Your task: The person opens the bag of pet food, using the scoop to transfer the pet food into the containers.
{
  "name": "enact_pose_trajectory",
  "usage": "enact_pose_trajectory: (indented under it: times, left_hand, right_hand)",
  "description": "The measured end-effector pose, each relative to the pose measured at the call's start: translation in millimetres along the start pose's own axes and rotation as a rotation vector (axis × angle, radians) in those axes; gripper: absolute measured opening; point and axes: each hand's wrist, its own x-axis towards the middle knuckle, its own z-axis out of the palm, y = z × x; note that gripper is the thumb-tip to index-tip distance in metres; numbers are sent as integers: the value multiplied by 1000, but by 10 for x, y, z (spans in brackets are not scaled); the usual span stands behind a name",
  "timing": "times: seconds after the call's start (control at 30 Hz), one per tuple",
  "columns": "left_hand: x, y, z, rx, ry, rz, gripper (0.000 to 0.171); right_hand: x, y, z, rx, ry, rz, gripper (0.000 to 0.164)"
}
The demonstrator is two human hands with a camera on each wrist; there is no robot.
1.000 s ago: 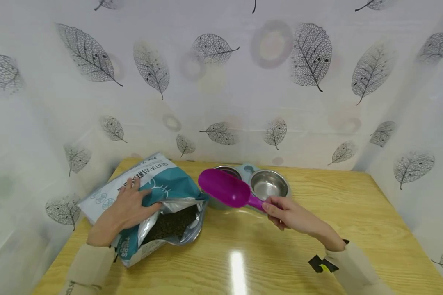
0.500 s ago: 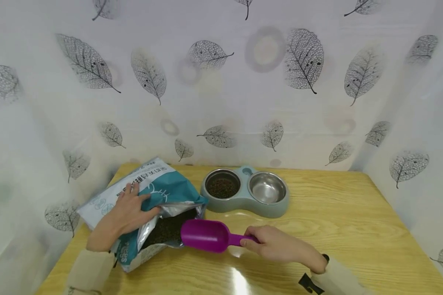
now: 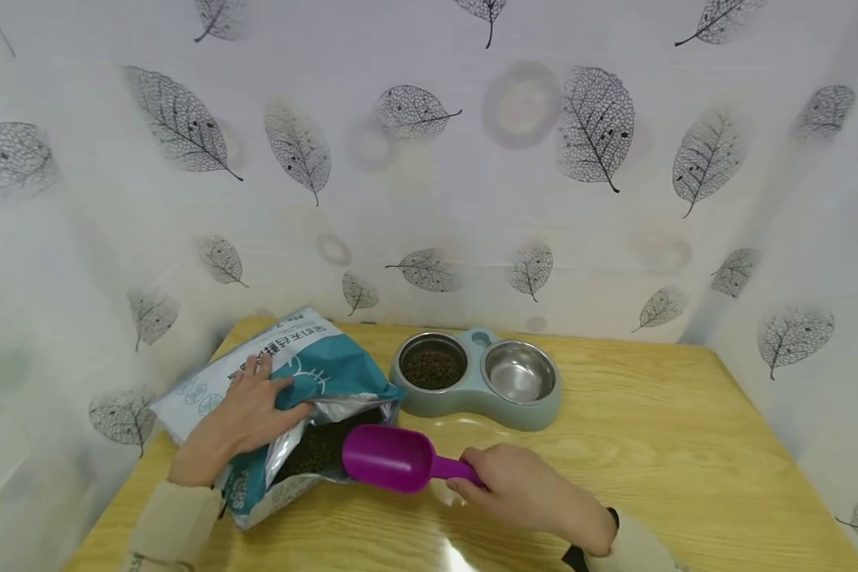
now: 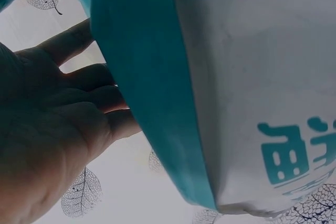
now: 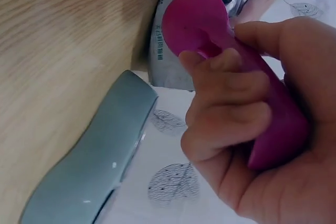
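A blue-and-white pet food bag (image 3: 343,357) lies on its side at the left of the table, its mouth held wide and brown kibble (image 3: 322,445) visible inside. My left hand (image 3: 253,409) rests on top of the bag with fingers spread; in the left wrist view its fingertips touch the blue side panel (image 4: 142,77). At the bag's mouth is a purple scoop (image 3: 389,458), whose handle my right hand (image 3: 522,485) grips. Curled fingers (image 5: 231,124) wrap that handle in the right wrist view. The scoop's bowl looks bare inside.
Behind the scoop stands a grey-blue double pet bowl (image 3: 479,401). Kibble lies in its left steel bowl (image 3: 432,361); the right steel bowl (image 3: 520,372) shows bare metal. A leaf-patterned curtain (image 3: 429,199) hangs behind the wooden table (image 3: 651,445).
My right hand has brought the scoop from over the left steel bowl down toward me and left to the bag's mouth. The left hand has stayed on the bag.
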Motion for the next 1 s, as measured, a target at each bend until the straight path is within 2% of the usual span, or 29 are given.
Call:
enact_pose_trajectory:
  times: [0.23, 0.4, 0.57, 0.7, 0.77, 0.83, 1.0]
  left_hand:
    - [3, 4, -27, 10, 7, 5, 80]
    - [-12, 18, -21, 7, 4, 3, 79]
    - [-32, 27, 21, -1, 5, 7, 78]
    - [-52, 23, 60, -4, 2, 8, 77]
    - [-53, 19, 69, -3, 0, 7, 77]
    - [-49, 17, 69, -1, -1, 5, 77]
    - [-25, 9, 32, 7, 15, 3, 77]
  right_hand:
    - [13, -283, -108, -162, 81, 75, 43]
    - [76, -466, -211, -215, 38, 115, 48]
    - [281, -535, -226, -153, -74, 107, 50]
    - [422, -542, -163, -82, -117, 90, 51]
    - [459, -546, -160, -47, -137, 111, 52]
    - [482, -557, -202, -19, -165, 133, 53]
    - [535, -632, -429, -58, -214, 204, 54]
